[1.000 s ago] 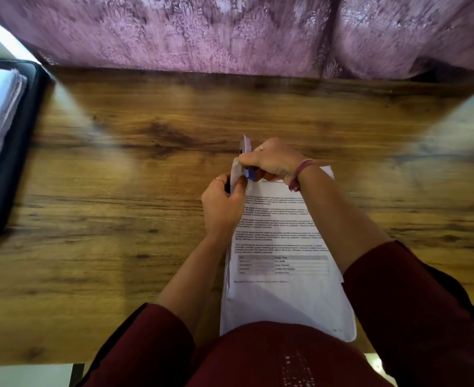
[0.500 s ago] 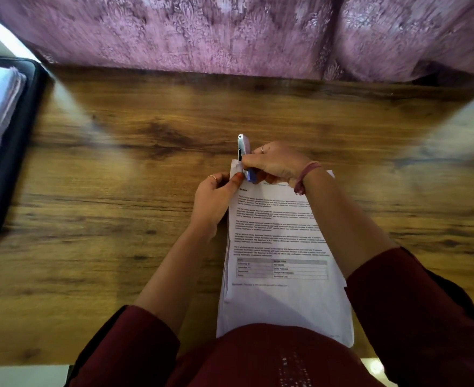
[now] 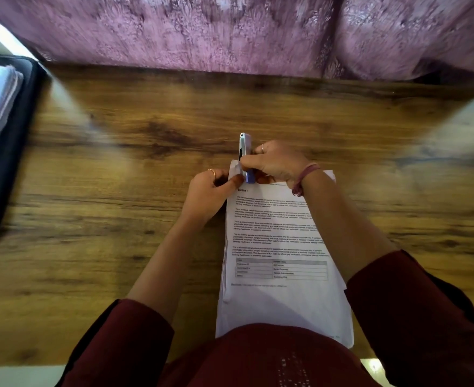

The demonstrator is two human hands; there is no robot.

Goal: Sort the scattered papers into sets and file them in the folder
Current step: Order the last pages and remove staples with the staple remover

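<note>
A stack of printed papers (image 3: 280, 275) lies on the wooden table in front of me, its near edge hidden by my body. My right hand (image 3: 275, 163) grips a small blue and silver stapler (image 3: 244, 155) at the stack's top left corner. My left hand (image 3: 210, 191) pinches that same corner, which is slightly lifted. A black folder (image 3: 4, 152) holding white sheets lies open at the table's left edge.
The wooden table (image 3: 118, 191) stretches to both sides of the stack. A purple patterned curtain (image 3: 230, 32) hangs along the far edge. Pale patches of light fall on the left and right of the tabletop.
The stack's top left corner, lifted before, has come lower toward the table. My left hand has slid a little left and both hands stay at the corner with the stapler.
</note>
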